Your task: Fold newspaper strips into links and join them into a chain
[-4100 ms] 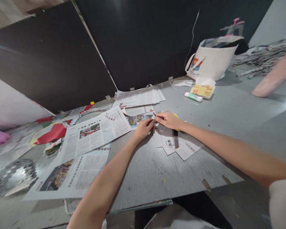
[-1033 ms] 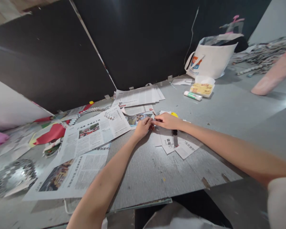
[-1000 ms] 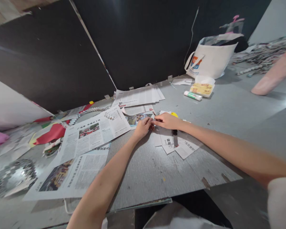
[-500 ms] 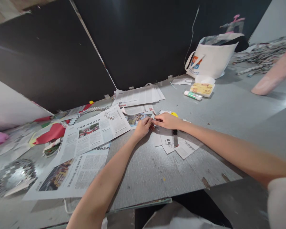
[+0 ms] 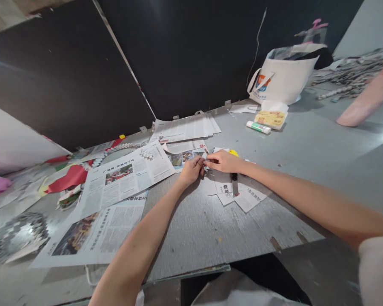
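Observation:
My left hand [image 5: 192, 171] and my right hand [image 5: 226, 161] meet fingertip to fingertip above the table. Both are closed on a small piece of paper [image 5: 205, 160], mostly hidden by the fingers. Below my right hand, cut newspaper pieces [image 5: 249, 199] lie overlapping. On them rests a narrow tool with a black part and a flat grey end [image 5: 235, 187], perhaps a cutter knife; my right hand covers some of it. A yellow round thing [image 5: 232, 152] peeks out behind that hand. Printed newspaper with photos [image 5: 187, 158] lies just beyond my left hand.
Newspaper sheets [image 5: 124, 178] spread over the left of the grey table [image 5: 191, 238]. At far left lie a ring of folded paper [image 5: 17, 238] and red paper [image 5: 68, 178]. A glue stick [image 5: 258, 127], tissue pack [image 5: 272, 119] and white bag [image 5: 282, 78] stand back right, before a black panel [image 5: 191, 55].
The fingers of my left hand have shifted very slightly against those of my right. Everything else stays in place.

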{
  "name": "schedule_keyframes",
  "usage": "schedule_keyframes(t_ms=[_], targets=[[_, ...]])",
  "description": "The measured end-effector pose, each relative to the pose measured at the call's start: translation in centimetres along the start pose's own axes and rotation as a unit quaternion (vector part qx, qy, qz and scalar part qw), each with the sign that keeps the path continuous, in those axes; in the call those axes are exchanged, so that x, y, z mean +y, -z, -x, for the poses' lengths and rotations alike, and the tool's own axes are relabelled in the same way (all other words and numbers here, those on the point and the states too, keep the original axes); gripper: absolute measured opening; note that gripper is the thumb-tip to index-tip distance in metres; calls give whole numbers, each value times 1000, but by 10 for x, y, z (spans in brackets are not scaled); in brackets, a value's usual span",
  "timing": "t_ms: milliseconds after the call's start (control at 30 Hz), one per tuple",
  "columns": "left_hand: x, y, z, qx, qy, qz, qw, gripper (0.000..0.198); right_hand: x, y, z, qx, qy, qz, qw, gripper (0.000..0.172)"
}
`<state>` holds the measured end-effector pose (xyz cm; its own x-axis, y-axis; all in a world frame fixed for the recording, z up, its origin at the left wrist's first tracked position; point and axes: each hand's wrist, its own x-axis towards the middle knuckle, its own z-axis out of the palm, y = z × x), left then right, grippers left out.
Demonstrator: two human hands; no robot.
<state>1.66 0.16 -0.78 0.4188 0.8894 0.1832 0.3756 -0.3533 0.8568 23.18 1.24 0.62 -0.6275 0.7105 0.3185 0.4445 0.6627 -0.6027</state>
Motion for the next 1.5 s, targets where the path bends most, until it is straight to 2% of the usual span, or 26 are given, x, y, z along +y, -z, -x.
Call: schedule_keyframes(t_ms=[200, 467, 800, 1067, 1500], targets=[[1, -1, 1, 8, -7, -12, 1000, 41, 2, -1, 0, 2, 29, 7, 1000, 42], [-6, -4, -3, 24, 38, 90, 995, 54, 1, -1, 0, 40, -2, 8, 999, 34], [0, 0, -1, 13, 17, 33, 999, 55, 2, -1, 0, 13, 20, 17, 1000, 40], [0, 0, 0, -2, 26, 8, 1000, 49, 7, -3, -1, 8, 56, 22, 998, 36], [6, 1, 0, 6, 35, 4, 999, 46, -1, -1, 0, -2, 20, 41, 999, 40]])
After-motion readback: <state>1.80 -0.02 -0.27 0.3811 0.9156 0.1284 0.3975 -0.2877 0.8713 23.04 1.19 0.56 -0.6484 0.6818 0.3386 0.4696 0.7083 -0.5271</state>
